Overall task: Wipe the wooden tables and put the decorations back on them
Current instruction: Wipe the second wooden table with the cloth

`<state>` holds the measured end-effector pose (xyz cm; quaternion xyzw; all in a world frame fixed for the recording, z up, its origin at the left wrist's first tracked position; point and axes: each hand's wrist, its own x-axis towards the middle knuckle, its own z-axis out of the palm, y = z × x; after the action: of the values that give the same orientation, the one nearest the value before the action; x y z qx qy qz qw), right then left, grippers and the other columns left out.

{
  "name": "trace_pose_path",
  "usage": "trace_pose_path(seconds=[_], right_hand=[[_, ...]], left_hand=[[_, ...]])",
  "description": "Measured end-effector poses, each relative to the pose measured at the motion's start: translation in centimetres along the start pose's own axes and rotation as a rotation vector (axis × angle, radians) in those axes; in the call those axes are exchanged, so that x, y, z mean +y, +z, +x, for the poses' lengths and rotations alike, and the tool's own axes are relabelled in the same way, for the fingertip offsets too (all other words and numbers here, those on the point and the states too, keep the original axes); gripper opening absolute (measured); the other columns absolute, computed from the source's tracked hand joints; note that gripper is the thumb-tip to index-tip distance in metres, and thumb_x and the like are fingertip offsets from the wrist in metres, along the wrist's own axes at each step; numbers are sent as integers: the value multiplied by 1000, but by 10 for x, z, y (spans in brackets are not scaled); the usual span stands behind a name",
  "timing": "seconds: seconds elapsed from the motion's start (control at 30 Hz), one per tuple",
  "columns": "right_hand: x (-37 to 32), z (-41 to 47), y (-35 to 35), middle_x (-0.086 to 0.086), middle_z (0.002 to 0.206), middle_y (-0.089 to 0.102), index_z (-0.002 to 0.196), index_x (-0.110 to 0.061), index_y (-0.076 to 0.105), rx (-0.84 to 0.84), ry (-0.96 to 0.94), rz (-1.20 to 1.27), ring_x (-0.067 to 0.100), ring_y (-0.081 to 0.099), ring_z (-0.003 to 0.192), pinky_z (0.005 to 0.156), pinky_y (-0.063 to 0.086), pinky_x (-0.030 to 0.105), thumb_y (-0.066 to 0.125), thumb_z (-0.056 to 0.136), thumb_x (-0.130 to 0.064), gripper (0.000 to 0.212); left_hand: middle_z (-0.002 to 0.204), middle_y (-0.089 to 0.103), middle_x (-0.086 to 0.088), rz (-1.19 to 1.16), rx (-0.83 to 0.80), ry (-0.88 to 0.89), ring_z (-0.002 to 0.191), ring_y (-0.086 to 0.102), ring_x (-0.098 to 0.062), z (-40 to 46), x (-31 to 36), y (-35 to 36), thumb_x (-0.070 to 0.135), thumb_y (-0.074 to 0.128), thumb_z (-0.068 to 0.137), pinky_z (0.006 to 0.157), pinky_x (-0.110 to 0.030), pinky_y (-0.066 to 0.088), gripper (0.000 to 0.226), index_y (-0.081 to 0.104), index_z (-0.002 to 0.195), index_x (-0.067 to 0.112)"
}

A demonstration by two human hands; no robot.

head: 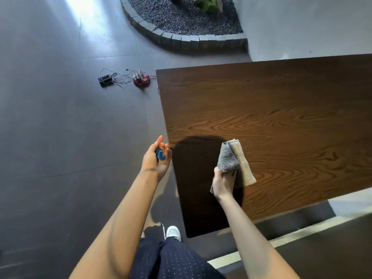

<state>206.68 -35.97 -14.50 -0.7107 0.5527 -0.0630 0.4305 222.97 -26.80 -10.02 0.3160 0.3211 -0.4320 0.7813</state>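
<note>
A dark wooden table [271,109] fills the right half of the head view, its top bare. My right hand [224,183] grips a grey and beige cloth [234,160] that rests on the table near its left front part. My left hand [158,156] hovers just off the table's left edge, palm up and fingers half curled around a small blue object [160,154]. My head's shadow falls on the wood between the two hands.
On the dark tiled floor to the table's left lie a black box [105,79], tangled wires and a round red item [141,79]. A stone-edged gravel bed [181,21] with a plant curves at the back. My white shoe [172,232] stands below the table corner.
</note>
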Motion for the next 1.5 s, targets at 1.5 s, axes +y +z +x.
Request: trace_pose_path(seconds=[1.5], right_hand=[[22, -95, 32, 6, 160, -2, 151, -11, -6, 249, 408, -48, 24, -2, 147, 118, 6, 37, 39, 99, -30, 72]], left_hand=[[69, 51, -3, 665, -207, -464, 67, 52, -9, 6, 5, 13, 10, 43, 97, 49, -16, 50, 19, 62, 100, 8]])
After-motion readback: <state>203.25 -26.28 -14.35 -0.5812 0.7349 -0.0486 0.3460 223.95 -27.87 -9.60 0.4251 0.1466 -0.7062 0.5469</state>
